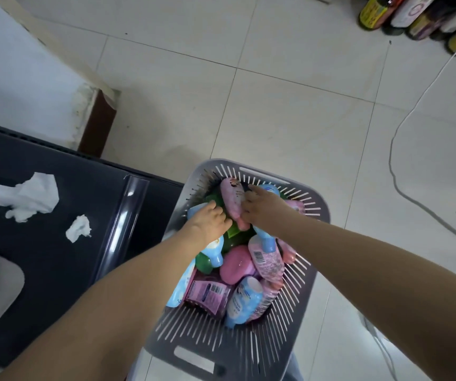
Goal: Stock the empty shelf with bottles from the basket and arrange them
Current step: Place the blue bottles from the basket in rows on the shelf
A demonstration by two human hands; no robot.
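A grey slotted basket (292, 306) stands on the tiled floor below me, filled with several pink, blue and green bottles. My right hand (262, 207) grips a pink bottle (233, 198) that lies across the top of the pile at the far end. My left hand (207, 224) reaches into the far left of the basket, its curled fingers on a blue bottle (215, 251) with a green bottle (215, 199) just beyond them. What the left fingers hold is hidden. The shelf is not in view.
A dark cabinet top (56, 243) with crumpled white tissue (37, 196) lies at my left, touching the basket. Several dark bottles (413, 17) stand on the floor at the far right. A white cable (394, 149) runs across the tiles on the right.
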